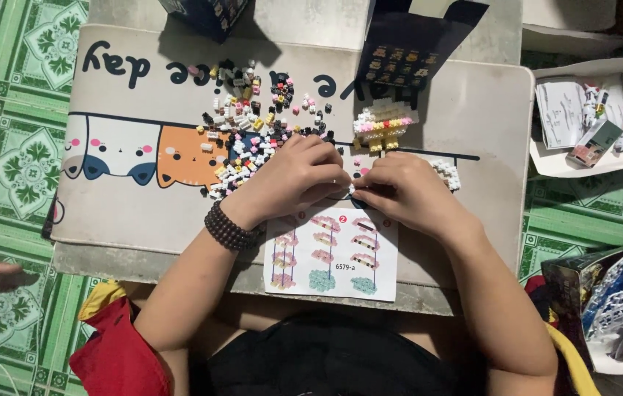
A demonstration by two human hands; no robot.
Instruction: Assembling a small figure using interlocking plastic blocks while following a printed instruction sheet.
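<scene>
1. Something tiny is being pinched between the fingertips of the left hand [298, 176] and the right hand [398, 192], which are being pressed together; the piece itself is too small to make out.
2. A pile of little bricks [253, 125] is being kept just beside the left hand, on the cat mat [121, 205].
3. The picture sheet [332, 253] is being partly covered by both hands.
4. A half-built brick model [383, 125] is being left standing just above the right hand.
</scene>
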